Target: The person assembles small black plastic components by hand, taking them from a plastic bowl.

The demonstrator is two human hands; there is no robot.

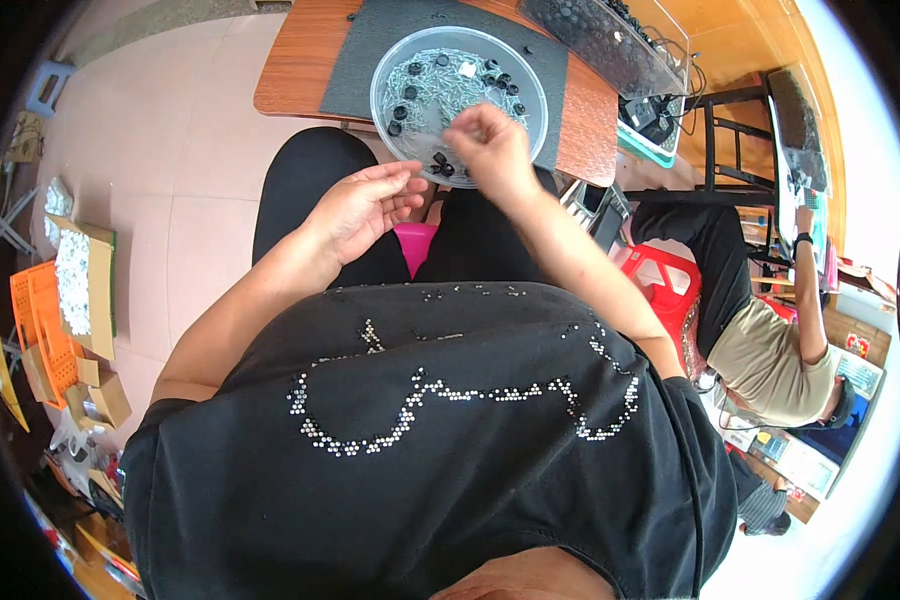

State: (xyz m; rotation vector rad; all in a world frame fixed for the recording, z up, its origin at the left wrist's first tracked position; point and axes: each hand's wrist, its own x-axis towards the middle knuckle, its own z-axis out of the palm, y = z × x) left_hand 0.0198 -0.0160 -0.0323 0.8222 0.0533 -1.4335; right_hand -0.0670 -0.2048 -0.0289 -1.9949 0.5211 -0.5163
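A round, clear plastic basin (378, 100) on the table holds many small silvery screws (448, 75) and several black round plastic parts (398, 113). Over the basin's near right part is my right hand (490, 150), its thumb and fingers pinched together. Whatever they hold, if anything, is too small or hidden. My left hand (370, 205) lies palm up at the basin's near left rim, above my lap. Its fingers are loosely bent and apart, with nothing visible in them. A small white piece (467, 70) rests among the screws, and a few black parts (440, 165) sit near the close rim.
A dark mat (345, 85) covers part of the brown wooden table (290, 60). At its right stands a clear bin (610, 45) of black parts. Another person (770, 360) sits to the right by a red stool (665, 285). Cartons (100, 290) and an orange crate (45, 320) stand left.
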